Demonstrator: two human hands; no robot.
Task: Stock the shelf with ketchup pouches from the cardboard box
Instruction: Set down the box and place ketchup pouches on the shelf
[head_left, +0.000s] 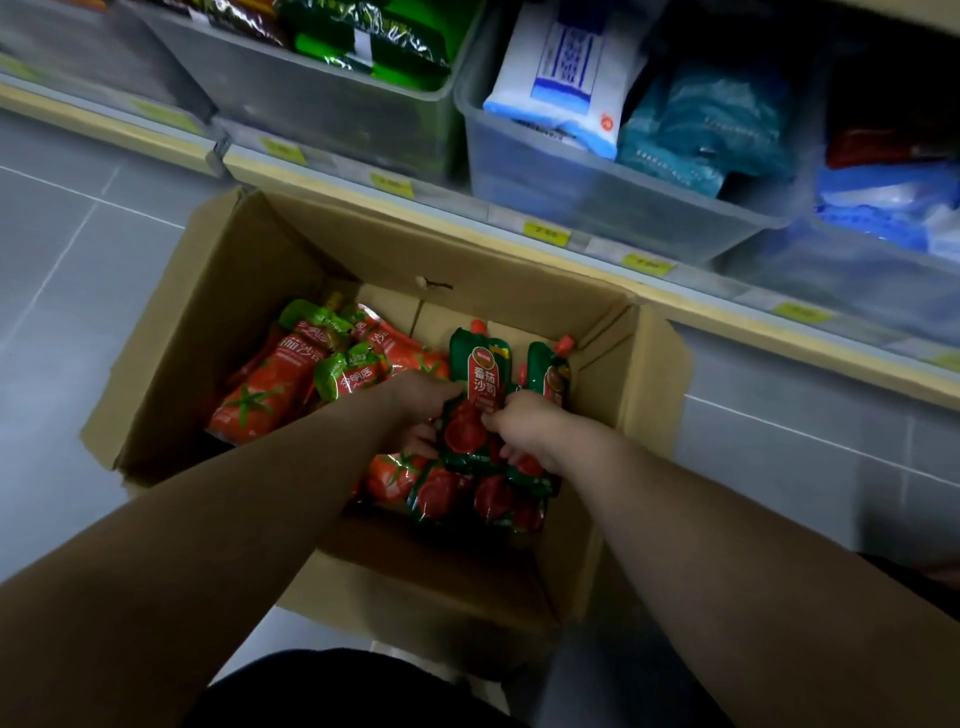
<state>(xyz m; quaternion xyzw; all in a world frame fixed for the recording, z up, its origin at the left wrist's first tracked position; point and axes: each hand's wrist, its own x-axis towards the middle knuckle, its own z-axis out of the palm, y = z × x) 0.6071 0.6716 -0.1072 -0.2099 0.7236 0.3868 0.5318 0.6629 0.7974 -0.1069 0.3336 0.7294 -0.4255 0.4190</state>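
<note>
An open cardboard box (218, 291) stands on the floor below the shelf (467, 208). Inside lie several ketchup pouches: red ones with light green tops (280, 374) on the left, dark green ones with red caps on the right. My left hand (421, 397) and my right hand (524, 421) both reach into the box and grip an upright dark green ketchup pouch (478, 384) from either side. A second dark green pouch (548, 374) stands just behind my right hand. More green pouches (467, 493) lie under my hands.
Clear plastic bins (597, 192) with bagged goods sit on the shelf above the box, with yellow price tags (545, 234) along the shelf edge. Grey tiled floor (67, 291) lies to the left of the box.
</note>
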